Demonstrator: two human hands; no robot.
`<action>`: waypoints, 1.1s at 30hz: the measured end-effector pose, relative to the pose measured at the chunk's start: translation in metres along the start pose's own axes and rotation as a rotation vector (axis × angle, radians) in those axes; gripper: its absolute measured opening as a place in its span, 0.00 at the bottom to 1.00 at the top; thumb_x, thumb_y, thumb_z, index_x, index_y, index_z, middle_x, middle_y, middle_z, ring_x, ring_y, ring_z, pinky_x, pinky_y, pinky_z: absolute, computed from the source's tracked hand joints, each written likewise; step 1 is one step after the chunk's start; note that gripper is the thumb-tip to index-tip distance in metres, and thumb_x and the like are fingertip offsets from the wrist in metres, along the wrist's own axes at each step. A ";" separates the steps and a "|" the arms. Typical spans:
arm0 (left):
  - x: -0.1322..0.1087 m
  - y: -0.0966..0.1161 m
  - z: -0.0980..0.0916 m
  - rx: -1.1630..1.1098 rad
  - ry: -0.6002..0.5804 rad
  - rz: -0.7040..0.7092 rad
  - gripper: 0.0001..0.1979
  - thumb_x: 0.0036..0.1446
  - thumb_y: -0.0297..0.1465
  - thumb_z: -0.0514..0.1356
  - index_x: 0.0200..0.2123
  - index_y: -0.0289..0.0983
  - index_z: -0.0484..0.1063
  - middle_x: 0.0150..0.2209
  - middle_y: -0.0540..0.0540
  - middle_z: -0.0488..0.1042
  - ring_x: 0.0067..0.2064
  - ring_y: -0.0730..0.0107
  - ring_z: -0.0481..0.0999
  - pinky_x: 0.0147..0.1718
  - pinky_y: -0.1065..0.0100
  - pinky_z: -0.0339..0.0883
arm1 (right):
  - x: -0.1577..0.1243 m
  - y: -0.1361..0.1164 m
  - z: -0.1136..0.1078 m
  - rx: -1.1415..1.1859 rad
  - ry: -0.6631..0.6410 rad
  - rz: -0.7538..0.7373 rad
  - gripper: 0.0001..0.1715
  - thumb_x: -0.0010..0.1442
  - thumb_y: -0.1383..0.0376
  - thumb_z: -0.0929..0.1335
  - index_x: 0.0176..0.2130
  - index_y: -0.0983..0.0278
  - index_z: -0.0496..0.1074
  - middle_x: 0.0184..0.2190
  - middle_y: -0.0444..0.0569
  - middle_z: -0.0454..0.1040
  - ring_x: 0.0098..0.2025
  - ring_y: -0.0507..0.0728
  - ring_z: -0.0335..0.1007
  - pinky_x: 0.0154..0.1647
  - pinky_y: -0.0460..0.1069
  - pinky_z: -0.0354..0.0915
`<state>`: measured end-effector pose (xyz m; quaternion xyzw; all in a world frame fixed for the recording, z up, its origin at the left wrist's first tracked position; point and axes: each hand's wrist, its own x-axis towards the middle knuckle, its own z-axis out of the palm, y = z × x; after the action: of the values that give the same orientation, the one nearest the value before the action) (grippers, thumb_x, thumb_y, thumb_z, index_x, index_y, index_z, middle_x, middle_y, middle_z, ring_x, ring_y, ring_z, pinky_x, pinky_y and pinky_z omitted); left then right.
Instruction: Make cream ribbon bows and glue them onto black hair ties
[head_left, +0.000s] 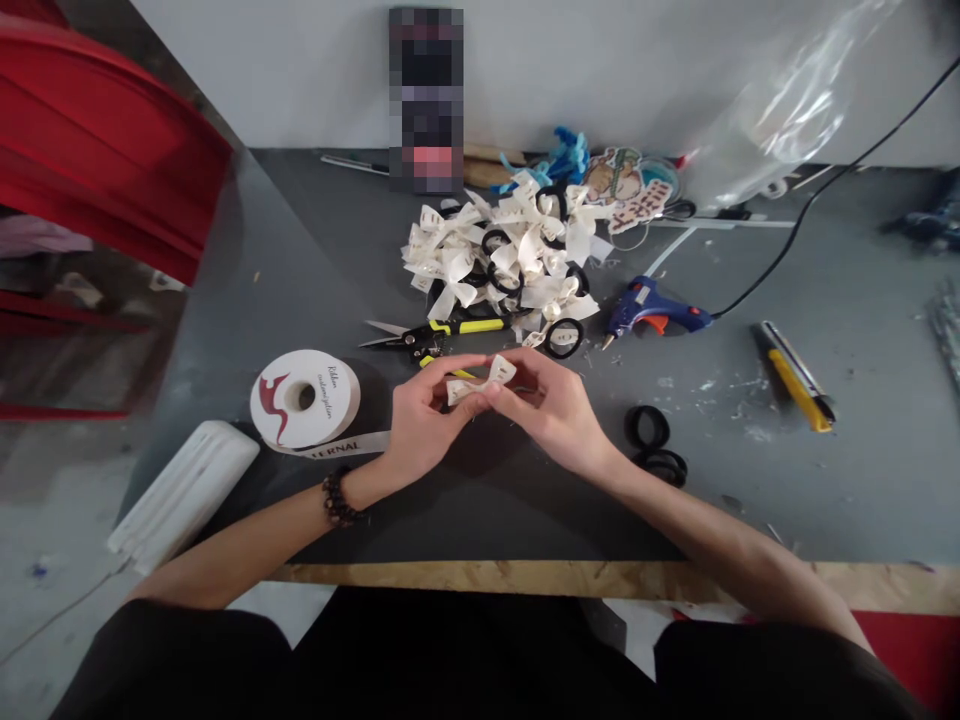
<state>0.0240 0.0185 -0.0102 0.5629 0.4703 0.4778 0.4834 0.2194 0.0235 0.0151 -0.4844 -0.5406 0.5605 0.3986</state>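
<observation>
Between my two hands is a small cream ribbon bow (491, 382) with dark print on it. My left hand (429, 415) pinches its left loop side, and my right hand (547, 405) pinches the right side near the middle knot. Just beyond my fingers lie black-and-yellow scissors (450, 328), partly hidden by my left hand. A heap of finished-looking ribbon bows (510, 250) with black hair ties sits behind them. Left of my left hand stands a white ribbon spool (305, 397), its printed ribbon tail (349, 445) running toward my wrist.
A blue glue gun (656, 310) with a black cord lies right of the heap. Farther right is a yellow box cutter (799, 385). Black hair ties (652, 440) lie near my right forearm. A white elongated device (184, 495) rests at the table's left edge; a red chair (105, 140) stands beyond.
</observation>
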 end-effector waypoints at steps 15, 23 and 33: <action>-0.005 -0.002 0.005 -0.077 0.153 0.063 0.17 0.64 0.39 0.72 0.50 0.39 0.74 0.40 0.46 0.83 0.39 0.69 0.86 0.38 0.71 0.80 | -0.002 -0.003 0.005 0.114 0.176 -0.083 0.27 0.60 0.55 0.80 0.53 0.58 0.73 0.43 0.48 0.84 0.40 0.55 0.83 0.43 0.51 0.80; -0.002 -0.005 0.004 -0.099 0.128 0.038 0.16 0.66 0.39 0.70 0.53 0.40 0.74 0.38 0.47 0.82 0.36 0.73 0.83 0.36 0.72 0.77 | -0.002 -0.004 0.004 0.088 0.043 -0.045 0.33 0.60 0.57 0.80 0.60 0.61 0.71 0.39 0.46 0.83 0.35 0.53 0.80 0.36 0.48 0.78; -0.003 0.000 0.008 -0.137 0.078 0.027 0.22 0.57 0.36 0.77 0.51 0.40 0.74 0.36 0.48 0.85 0.35 0.69 0.87 0.37 0.71 0.82 | -0.003 0.002 0.007 0.132 0.078 -0.024 0.34 0.60 0.55 0.80 0.61 0.57 0.71 0.41 0.46 0.79 0.28 0.51 0.73 0.26 0.49 0.72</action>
<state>0.0317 0.0148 -0.0111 0.5154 0.4475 0.5370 0.4957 0.2133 0.0190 0.0133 -0.4720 -0.4926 0.5706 0.4571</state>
